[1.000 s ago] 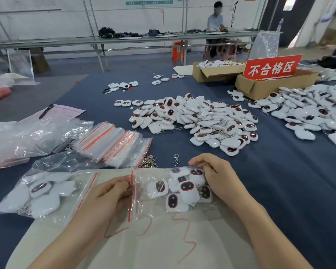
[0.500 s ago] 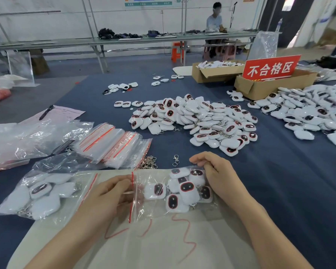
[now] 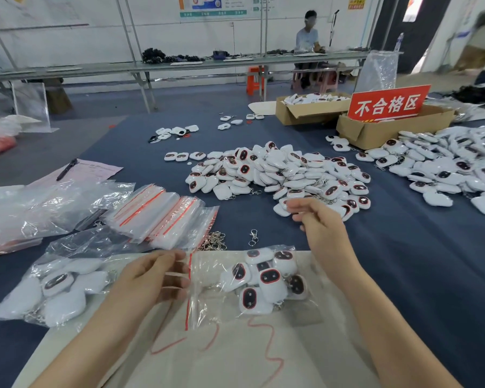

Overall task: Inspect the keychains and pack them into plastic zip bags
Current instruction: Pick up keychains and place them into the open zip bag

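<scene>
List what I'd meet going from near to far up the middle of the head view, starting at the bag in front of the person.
The zip bag of keychains → loose metal clasp → big pile of keychains → few scattered keychains → long bench by the far wall.

place: factory packing floor | evidence: heaped keychains [image 3: 277, 175], cardboard boxes [image 3: 375, 134], red sign [image 3: 388, 103], long workbench [image 3: 95, 69]
</scene>
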`<state>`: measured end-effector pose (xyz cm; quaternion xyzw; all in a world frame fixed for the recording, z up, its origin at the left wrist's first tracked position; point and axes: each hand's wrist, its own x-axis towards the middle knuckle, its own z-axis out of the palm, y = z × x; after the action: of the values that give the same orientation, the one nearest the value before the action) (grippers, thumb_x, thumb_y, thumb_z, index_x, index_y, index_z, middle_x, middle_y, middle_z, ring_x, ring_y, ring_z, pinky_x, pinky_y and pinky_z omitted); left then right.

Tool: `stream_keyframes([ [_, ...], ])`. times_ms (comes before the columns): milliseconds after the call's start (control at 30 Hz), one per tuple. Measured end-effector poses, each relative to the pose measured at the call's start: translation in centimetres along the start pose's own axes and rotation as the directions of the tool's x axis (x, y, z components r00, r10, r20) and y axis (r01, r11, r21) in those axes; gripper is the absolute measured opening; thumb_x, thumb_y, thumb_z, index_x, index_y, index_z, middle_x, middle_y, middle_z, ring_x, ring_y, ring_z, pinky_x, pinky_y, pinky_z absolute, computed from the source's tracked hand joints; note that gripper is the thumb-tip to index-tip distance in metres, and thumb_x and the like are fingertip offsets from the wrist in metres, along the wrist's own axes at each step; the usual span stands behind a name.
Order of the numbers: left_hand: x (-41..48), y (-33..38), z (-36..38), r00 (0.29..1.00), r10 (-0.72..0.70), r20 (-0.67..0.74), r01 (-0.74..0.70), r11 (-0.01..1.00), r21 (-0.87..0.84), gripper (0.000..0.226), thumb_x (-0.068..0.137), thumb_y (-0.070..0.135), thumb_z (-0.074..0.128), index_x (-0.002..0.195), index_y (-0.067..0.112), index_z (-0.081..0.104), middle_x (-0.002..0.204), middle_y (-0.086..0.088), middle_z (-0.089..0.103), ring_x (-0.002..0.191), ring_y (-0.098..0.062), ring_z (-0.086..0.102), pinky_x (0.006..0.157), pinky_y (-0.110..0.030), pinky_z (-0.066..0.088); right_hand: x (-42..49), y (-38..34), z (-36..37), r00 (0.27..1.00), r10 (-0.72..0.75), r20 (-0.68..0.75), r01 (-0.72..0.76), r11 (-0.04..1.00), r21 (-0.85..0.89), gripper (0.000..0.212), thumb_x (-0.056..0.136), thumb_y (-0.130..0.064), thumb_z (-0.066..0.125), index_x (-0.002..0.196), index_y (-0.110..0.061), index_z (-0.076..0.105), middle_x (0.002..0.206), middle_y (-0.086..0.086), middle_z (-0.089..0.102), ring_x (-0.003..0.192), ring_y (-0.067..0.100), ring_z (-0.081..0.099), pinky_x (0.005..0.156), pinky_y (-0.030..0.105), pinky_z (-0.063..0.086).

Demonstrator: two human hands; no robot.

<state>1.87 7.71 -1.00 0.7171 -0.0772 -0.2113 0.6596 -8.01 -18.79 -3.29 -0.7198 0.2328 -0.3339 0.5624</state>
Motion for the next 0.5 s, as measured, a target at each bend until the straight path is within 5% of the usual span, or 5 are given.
stream_keyframes([
  [133,2.0,1.6,1.4,0.985,0.173,-0.014,-0.170,0.978,0.123,0.023,0.103,0.012,0.050,0.097,0.014,0.072,0.076,0.003,0.073,0.061,-0.009,0.064,0.056,-0.022,0.054,2.8,-0.4,1.4,0.995,0.091,-0.046,-0.089,0.995,0.036,0.042,0.097,-0.002,0.040,0.099,-0.035,0.066,0.105,-0.012,0.069,0.095,0.003,0.063,0.085,0.020,0.047],
  [267,5.9,3.0,5.7,0.953,0.279,0.118,-0.303,0.887,0.348,0.015,0.100,0.020,0.052,0.100,0.025,0.067,0.086,0.010,0.070,0.070,0.000,0.064,0.066,-0.021,0.050,4.0,1.1,2.8,0.982,0.167,-0.088,-0.156,0.981,0.117,0.035,0.099,-0.007,0.042,0.098,-0.032,0.066,0.100,-0.009,0.070,0.073,-0.004,0.064,0.080,0.024,0.049],
  [400,11.0,3.5,9.6,0.898,0.358,0.258,-0.436,0.628,0.645,0.021,0.100,0.022,0.051,0.118,0.020,0.061,0.107,0.008,0.065,0.095,-0.012,0.062,0.072,-0.017,0.043,3.8,2.5,3.2,0.991,0.110,-0.076,-0.105,0.993,0.060,0.037,0.099,-0.006,0.040,0.097,-0.032,0.066,0.095,-0.010,0.070,0.074,-0.006,0.063,0.081,0.027,0.051],
  [500,14.4,3.9,11.7,0.889,0.342,0.304,-0.431,0.400,0.809,0.037,0.102,0.024,0.047,0.137,0.012,0.051,0.137,-0.012,0.051,0.116,-0.028,0.056,0.094,-0.034,0.045,3.9,2.9,3.0,0.994,0.088,-0.059,-0.085,0.995,0.044,0.037,0.098,-0.005,0.041,0.096,-0.030,0.068,0.094,-0.007,0.070,0.076,-0.003,0.063,0.083,0.028,0.051],
])
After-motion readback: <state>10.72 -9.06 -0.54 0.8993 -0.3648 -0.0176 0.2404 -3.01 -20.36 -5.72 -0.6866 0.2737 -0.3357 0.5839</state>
